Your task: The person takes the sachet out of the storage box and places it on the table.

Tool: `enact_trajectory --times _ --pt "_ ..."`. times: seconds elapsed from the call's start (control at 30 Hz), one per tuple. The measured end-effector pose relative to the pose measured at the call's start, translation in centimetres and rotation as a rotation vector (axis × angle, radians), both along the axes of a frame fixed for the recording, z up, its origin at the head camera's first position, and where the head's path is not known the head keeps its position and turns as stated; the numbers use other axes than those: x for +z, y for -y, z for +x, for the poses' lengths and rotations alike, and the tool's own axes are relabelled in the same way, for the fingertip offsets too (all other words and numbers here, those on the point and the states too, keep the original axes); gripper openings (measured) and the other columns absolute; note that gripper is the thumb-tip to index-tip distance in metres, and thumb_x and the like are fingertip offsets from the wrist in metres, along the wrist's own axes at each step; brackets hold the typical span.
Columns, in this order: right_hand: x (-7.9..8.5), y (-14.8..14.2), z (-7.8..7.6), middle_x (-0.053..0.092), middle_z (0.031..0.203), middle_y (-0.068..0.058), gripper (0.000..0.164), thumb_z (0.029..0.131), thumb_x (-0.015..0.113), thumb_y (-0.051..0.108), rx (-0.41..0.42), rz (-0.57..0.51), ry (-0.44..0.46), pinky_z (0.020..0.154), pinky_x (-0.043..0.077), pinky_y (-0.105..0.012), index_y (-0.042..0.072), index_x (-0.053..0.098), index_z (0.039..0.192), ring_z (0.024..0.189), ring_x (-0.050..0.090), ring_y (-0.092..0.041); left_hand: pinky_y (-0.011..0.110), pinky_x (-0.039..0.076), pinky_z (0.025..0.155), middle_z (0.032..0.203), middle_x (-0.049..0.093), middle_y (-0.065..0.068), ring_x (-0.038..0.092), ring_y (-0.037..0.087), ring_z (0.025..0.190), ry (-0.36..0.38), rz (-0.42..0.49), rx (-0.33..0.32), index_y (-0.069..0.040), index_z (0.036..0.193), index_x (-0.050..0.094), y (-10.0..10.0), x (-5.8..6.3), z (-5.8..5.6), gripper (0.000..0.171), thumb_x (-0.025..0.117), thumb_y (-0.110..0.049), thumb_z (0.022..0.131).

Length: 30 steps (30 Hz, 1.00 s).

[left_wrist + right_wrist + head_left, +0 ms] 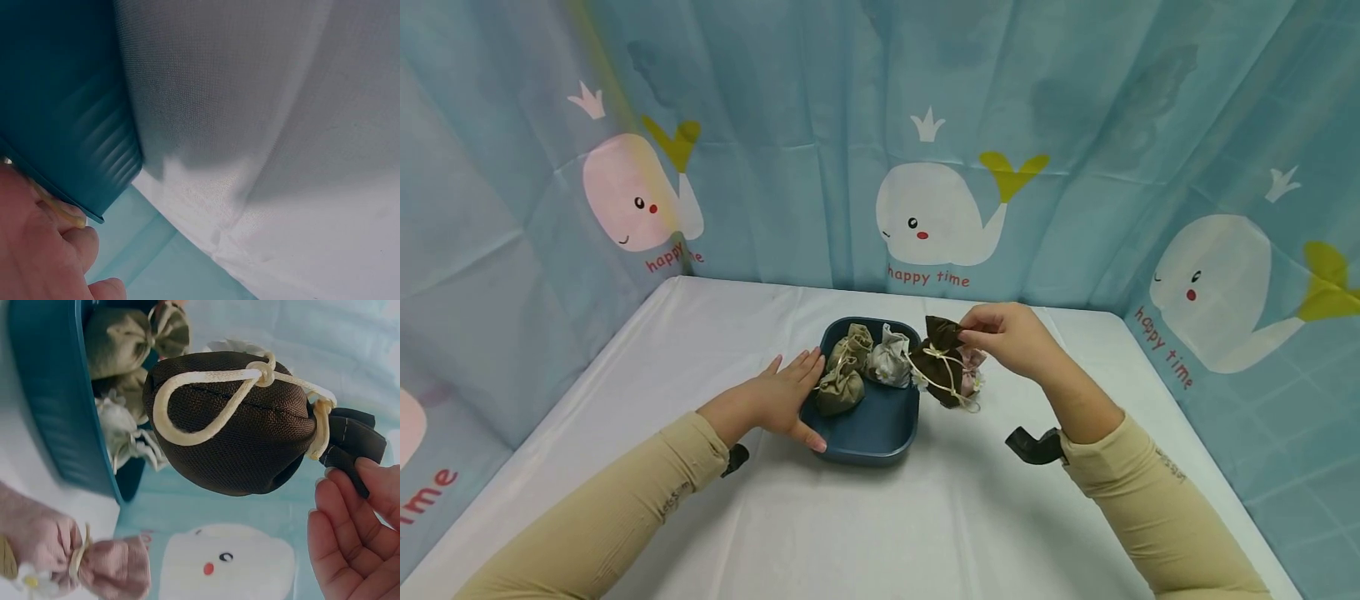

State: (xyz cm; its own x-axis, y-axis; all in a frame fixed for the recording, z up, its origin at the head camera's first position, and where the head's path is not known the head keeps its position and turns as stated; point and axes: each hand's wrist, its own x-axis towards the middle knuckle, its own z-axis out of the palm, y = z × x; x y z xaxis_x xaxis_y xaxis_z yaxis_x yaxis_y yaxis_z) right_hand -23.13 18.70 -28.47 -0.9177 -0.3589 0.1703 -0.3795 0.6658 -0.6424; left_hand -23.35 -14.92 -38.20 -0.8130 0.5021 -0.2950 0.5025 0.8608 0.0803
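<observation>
A dark brown drawstring pouch (231,425) hangs by its gathered top from my right hand (1011,337), pinched between thumb and fingers. Its cream cord is tied in a loop. In the head view the pouch overlaps the right rim of a dark blue bin (868,433). My left hand (782,400) rests with spread, straight fingers along the bin's left rim. Inside the bin lie two olive pouches (841,392) and a pale grey pouch (889,360). A pink pouch (44,537) with a white flower lies outside the bin on the right, partly hidden behind the brown one.
A white cloth (820,533) covers the table. Blue curtains (790,217) printed with whales enclose the back and sides. Black curved straps (1033,446) stick out near both wrists.
</observation>
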Motion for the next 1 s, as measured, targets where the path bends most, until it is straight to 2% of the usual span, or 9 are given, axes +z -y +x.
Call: enact_trajectory --times 0.17,0.3,0.4,0.63,0.87,1.0 --pt "0.3 -1.5 -0.1 0.067 0.08 -0.003 0.01 0.088 0.063 0.017 -0.031 -0.018 -0.002 0.07 0.049 -0.035 0.009 0.07 0.088 0.077 0.061 -0.016 0.058 0.004 0.106 0.153 -0.003 0.014 0.0 0.031 0.14 -0.005 -0.004 0.001 -0.003 0.147 0.004 0.0 -0.1 0.0 0.137 0.05 -0.087 0.05" --pt "0.6 -2.5 -0.1 0.068 0.083 -0.007 0.013 0.088 0.062 0.017 -0.043 -0.043 0.004 0.078 0.05 -0.038 0.006 0.069 0.089 0.082 0.064 -0.021 0.058 0.004 0.106 0.153 -0.003 0.015 0.0 0.031 0.139 0.0 -0.005 0.003 -0.002 0.147 0.004 -0.1 0.1 0.1 0.136 0.053 -0.086 0.051" --pt "0.9 -3.1 0.0 0.068 0.084 -0.008 0.014 0.088 0.062 0.017 -0.059 -0.038 -0.007 0.079 0.05 -0.039 0.005 0.069 0.09 0.083 0.064 -0.023 0.058 0.004 0.106 0.153 -0.003 0.015 0.0 0.031 0.139 0.003 -0.005 0.003 -0.001 0.147 0.004 -0.1 0.3 0.2 0.135 0.054 -0.084 0.052" --pt "1.3 -4.6 0.1 0.069 0.085 -0.008 0.015 0.089 0.061 0.019 -0.11 -0.008 -0.028 0.08 0.048 -0.04 0.007 0.069 0.09 0.082 0.064 -0.015 0.058 0.003 0.106 0.153 -0.003 0.015 0.0 0.031 0.139 0.011 -0.004 0.0 -0.001 0.147 0.004 -0.1 0.5 0.3 0.135 0.053 -0.085 0.052" --pt "1.2 -6.2 -0.1 0.069 0.089 -0.01 0.019 0.091 0.059 0.024 -0.172 0.017 -0.032 0.083 0.046 -0.046 0.007 0.068 0.092 0.086 0.063 -0.02 0.057 0.003 0.107 0.153 -0.003 0.014 0.0 0.031 0.139 0.011 -0.003 0.001 -0.002 0.147 0.004 -0.1 0.3 0.2 0.136 0.051 -0.086 0.051" --pt "1.0 -7.0 -0.2 0.069 0.089 -0.011 0.021 0.091 0.058 0.024 -0.196 0.022 -0.049 0.081 0.046 -0.044 0.006 0.067 0.092 0.081 0.062 -0.015 0.057 0.003 0.107 0.153 -0.003 0.014 0.0 0.031 0.139 0.005 -0.005 0.001 -0.002 0.147 0.004 0.0 0.1 0.1 0.136 0.051 -0.086 0.051"
